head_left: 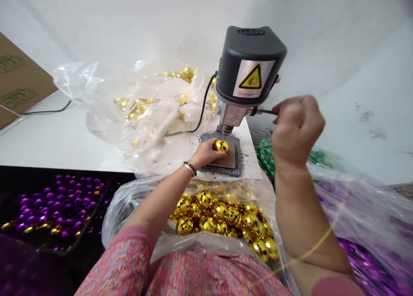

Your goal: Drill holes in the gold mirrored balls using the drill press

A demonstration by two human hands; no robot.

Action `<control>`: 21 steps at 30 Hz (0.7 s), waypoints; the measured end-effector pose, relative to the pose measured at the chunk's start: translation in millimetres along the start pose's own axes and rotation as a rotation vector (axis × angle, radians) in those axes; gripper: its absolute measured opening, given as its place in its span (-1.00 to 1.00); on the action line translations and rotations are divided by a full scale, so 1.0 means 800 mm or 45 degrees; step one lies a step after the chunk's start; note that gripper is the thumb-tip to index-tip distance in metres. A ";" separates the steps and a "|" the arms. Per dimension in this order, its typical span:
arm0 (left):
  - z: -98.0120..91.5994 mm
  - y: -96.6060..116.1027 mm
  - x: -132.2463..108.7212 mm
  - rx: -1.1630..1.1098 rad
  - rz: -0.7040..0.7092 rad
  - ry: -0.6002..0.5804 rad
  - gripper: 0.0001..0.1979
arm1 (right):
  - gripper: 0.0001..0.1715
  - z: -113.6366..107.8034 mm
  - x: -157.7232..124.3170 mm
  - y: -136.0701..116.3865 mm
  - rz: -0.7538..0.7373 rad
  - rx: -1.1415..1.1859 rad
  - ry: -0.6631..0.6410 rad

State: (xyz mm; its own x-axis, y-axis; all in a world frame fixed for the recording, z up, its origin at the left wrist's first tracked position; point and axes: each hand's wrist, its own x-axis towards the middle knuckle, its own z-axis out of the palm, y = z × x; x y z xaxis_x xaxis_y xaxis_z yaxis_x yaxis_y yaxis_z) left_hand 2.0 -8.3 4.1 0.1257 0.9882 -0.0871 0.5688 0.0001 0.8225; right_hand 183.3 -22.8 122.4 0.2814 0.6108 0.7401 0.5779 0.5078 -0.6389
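Shirt [213, 274], pink and patterned, fills the near edge. Just beyond it, a clear bag [112, 214] stands open around a heap of faceted gold balls [219, 212]. To the left, a dark tray [85, 229] carries purple beads [61, 205] with some gold among them; to the right, shiny purple pieces [371, 261] lie under clear plastic.

Left hand [208, 153], bracelet [190, 168] at the wrist, pinches one gold ball [222, 146] between thumb and fingers. This ball rests on a brown board [227, 160] set on the base [238, 156] of a drill [250, 68], directly below the chuck [227, 130]. Whether the bit has entered the ball is too small to tell. Right hand [297, 124], raised, is closed around the lever [267, 111] at the drill's side. A warning label [253, 78] faces forward; dark specks lie around the base.

Farther back on the white bench [106, 154], a second plastic bag [100, 106] holds gold pieces. A carton [24, 76] stands at far left, before a pale wall [145, 25].
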 end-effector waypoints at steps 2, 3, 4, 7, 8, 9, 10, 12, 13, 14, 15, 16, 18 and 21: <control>-0.003 0.007 -0.013 -0.001 -0.083 0.077 -0.52 | -0.67 -0.001 0.030 -0.016 0.143 -0.048 -0.096; -0.005 0.010 -0.022 -0.017 -0.127 0.073 -0.52 | -0.66 -0.001 0.040 -0.020 0.188 -0.074 -0.127; -0.007 0.014 -0.032 -0.038 -0.152 0.016 -0.52 | -0.65 -0.001 0.046 -0.023 0.209 -0.095 -0.140; -0.008 0.029 -0.063 -0.134 -0.074 -0.381 -0.34 | -0.62 0.000 0.047 -0.020 0.184 -0.121 -0.114; -0.008 0.034 -0.071 -0.173 -0.008 -0.515 -0.21 | -0.62 0.000 0.044 -0.017 0.165 -0.125 -0.100; -0.008 0.039 -0.077 -0.217 0.063 -0.609 -0.09 | -0.62 0.000 0.040 -0.015 0.147 -0.130 -0.090; -0.010 0.041 -0.080 -0.258 0.120 -0.656 -0.01 | -0.63 0.000 0.037 -0.012 0.131 -0.135 -0.085; -0.022 0.039 -0.081 -0.263 0.161 -0.598 -0.08 | -0.63 0.000 0.033 -0.009 0.108 -0.144 -0.088; -0.033 0.035 -0.080 -0.208 0.152 -0.467 -0.21 | -0.61 0.000 0.032 -0.008 0.098 -0.149 -0.090; -0.050 0.028 -0.079 -0.123 0.135 -0.260 -0.35 | -0.59 -0.001 0.031 -0.007 0.087 -0.158 -0.091; -0.071 0.019 -0.079 -0.004 0.115 0.018 -0.50 | -0.57 -0.001 0.030 -0.007 0.080 -0.172 -0.094; -0.097 0.008 -0.081 0.105 0.116 0.391 -0.61 | -0.54 -0.002 0.030 -0.007 0.081 -0.186 -0.092; -0.160 -0.018 -0.092 0.186 0.164 1.139 -0.71 | -0.53 -0.003 0.030 -0.009 0.120 -0.210 -0.090; -0.264 -0.062 -0.113 0.214 0.111 1.921 -0.73 | -0.62 -0.006 0.029 -0.015 0.256 -0.232 -0.102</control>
State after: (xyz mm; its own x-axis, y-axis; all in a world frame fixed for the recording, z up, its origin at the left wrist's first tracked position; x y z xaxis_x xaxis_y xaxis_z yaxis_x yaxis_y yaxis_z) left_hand -209.4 -65.5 90.3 -0.7007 0.2117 0.6813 0.7002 0.0212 0.7136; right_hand 186.1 -17.9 148.3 0.3472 0.7377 0.5790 0.6468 0.2587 -0.7174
